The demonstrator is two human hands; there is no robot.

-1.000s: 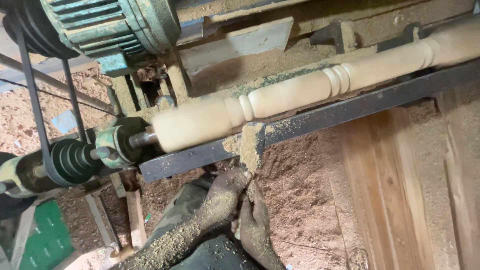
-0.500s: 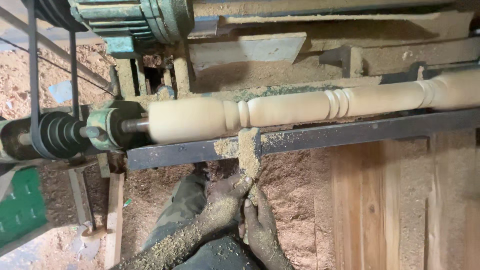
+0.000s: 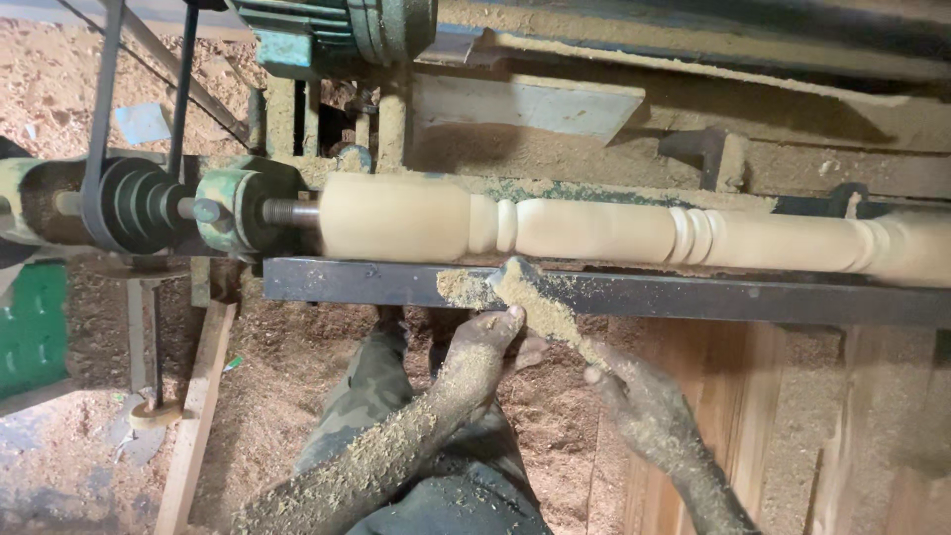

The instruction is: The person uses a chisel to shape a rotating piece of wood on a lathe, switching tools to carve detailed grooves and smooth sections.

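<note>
Head view: your left hand (image 3: 487,342), coated in sawdust, reaches up to the dark flat steel tool rest bar (image 3: 693,295), its fingers curled closed around the forward end of a sawdust-caked chisel (image 3: 540,307) just below the bar. Your right hand (image 3: 644,406) sits lower and to the right, its fingers loosely bent around the tool's rear end; how firmly they grip, I cannot tell. The tool tip lies on the bar, pointing at the pale turned wooden spindle (image 3: 594,230), just below its bead nearest the drive end. The spindle is mounted horizontally above the bar, its left end on a threaded shaft in the green metal headstock (image 3: 238,208). A black drive belt (image 3: 99,149) runs over the stepped pulley (image 3: 134,203). Sawdust covers the floor (image 3: 287,367).
</note>
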